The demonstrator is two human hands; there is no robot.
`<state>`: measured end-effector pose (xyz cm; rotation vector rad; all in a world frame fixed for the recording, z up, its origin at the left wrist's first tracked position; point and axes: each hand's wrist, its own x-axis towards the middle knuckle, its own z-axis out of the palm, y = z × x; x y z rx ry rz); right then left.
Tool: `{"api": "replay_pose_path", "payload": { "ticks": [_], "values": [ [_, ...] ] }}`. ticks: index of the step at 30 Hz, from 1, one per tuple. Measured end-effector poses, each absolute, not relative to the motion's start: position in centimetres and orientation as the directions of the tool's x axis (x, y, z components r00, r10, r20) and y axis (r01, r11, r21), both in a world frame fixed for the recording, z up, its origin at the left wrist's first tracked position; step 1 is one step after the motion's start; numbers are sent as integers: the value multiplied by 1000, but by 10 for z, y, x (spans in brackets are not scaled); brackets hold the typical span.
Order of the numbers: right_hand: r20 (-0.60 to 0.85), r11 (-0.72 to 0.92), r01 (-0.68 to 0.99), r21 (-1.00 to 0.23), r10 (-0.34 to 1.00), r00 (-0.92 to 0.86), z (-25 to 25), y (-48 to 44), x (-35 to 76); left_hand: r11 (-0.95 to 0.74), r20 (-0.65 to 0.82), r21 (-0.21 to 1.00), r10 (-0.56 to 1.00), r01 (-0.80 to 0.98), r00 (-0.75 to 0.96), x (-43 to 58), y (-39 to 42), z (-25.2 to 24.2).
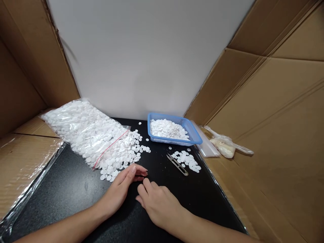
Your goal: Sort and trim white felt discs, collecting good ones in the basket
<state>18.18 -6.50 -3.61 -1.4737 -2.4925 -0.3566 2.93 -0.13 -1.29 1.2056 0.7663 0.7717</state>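
My left hand (pixel 124 184) is closed in a loose curl just in front of the spilled white discs (pixel 121 153). Its palm side is turned away, so what lies inside cannot be made out. Close beside it, my right hand (pixel 158 199) has its fingers bent and pressed together above the black table; anything between them is hidden. A pair of thread snips (pixel 178 165) lies beyond my right hand, beside a small pile of white discs (pixel 188 162). Farther back stands a blue mesh basket (pixel 174 142) partly filled with similar discs.
A large clear bag (pixel 78 126) full of white discs lies at the back left, its mouth spilling onto the black table (pixel 71 189). Flat plastic bags (pixel 209 148) and a wrapped pale lump (pixel 224 147) lie at the right. Cardboard walls (pixel 273 128) flank the table.
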Motion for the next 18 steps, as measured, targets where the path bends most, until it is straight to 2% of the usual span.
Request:
{"api": "replay_pose_path", "payload": {
  "ticks": [4, 11, 15, 18],
  "values": [
    [422, 489, 862, 131, 760, -495, -42, -69, 181, 156, -91, 984, 851, -83, 517, 28, -2, -14],
    [470, 599, 792, 116, 669, -575, -47, -76, 185, 40, -29, 999, 853, -10, 522, 25, -6, -14],
    [458, 559, 826, 73, 717, -526, -17, -23, 223, -215, 67, 953, 836, 212, 545, 18, -7, -14],
    [448, 319, 948, 17, 845, -292, 15, 48, 270, -478, 132, 813, 706, 331, 695, 14, -16, -20]
  ]
}}
